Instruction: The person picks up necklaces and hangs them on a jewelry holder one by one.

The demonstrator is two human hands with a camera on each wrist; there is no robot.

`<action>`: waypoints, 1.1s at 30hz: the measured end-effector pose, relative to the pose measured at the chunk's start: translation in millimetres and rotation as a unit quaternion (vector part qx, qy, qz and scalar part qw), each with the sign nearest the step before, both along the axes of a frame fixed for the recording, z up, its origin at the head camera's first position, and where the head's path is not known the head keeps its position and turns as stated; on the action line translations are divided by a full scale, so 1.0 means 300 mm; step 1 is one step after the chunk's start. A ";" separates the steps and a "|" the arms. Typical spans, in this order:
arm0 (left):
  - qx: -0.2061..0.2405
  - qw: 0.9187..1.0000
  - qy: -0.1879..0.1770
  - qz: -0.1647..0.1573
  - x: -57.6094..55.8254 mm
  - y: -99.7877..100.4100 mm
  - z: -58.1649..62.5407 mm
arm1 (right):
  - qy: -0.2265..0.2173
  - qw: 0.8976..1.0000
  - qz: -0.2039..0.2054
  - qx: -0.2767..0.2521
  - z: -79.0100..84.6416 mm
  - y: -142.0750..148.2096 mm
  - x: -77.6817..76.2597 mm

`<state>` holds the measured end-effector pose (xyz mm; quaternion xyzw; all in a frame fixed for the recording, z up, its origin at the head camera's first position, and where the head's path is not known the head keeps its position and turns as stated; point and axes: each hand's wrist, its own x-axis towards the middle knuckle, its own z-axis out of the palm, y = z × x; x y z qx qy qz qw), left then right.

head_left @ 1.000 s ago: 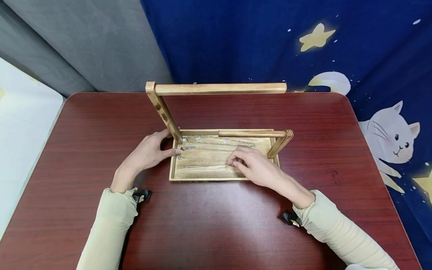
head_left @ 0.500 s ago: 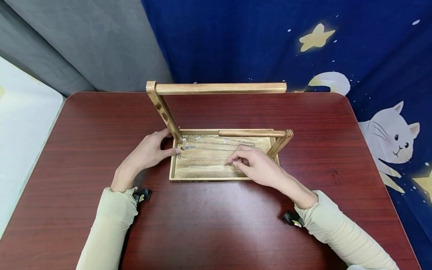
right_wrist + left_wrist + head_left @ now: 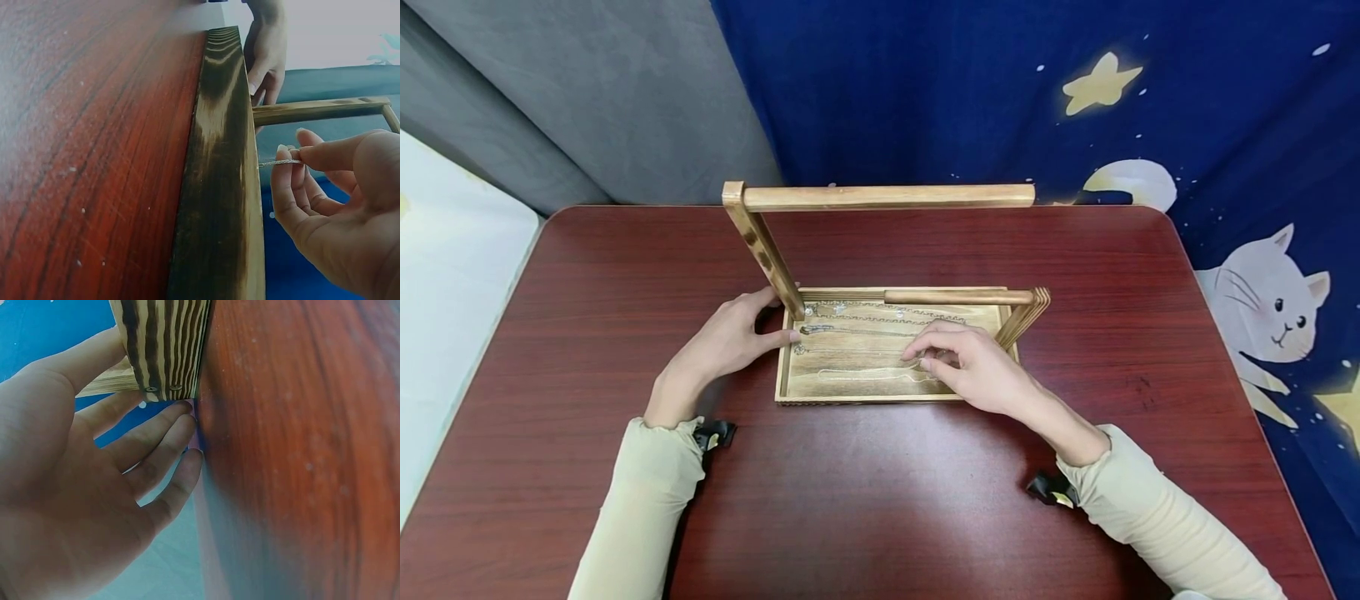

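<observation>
A wooden jewelry stand has a shallow tray as its base, with several necklaces lying in it. My left hand holds the tray's left end in the head view, thumb over the rim by the tall post. In the left wrist view, the other fingers of that hand reach around the striped wooden end. Over the tray's right half, my right hand pinches a silver chain necklace between thumb and fingers. The rest of this necklace lies in a narrow loop near the front rim.
A high crossbar and a lower bar rise above the tray. Behind the front necklace lie a dark-ended chain and a long chain with small charms. The reddish table surrounds the stand; a blue curtain hangs behind.
My right fingertips have shifted slightly, and the front necklace's loop has slid a little to the right. My left hand and the stand stay in place.
</observation>
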<state>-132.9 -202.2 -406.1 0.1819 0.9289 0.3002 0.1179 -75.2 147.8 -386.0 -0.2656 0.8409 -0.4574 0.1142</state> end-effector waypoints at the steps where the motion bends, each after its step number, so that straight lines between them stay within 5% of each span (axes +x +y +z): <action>1: 0.000 1.000 0.000 0.000 0.000 0.000 0.000 | 0.000 1.000 -0.001 0.000 0.002 0.000 0.000; 11: 0.000 1.000 0.000 0.001 -0.001 0.001 0.000 | -0.018 1.000 -0.005 -0.004 0.029 0.001 0.010; 33: -0.002 1.000 -0.007 0.008 0.001 0.001 0.000 | -0.112 0.986 0.029 -0.116 0.127 0.015 0.041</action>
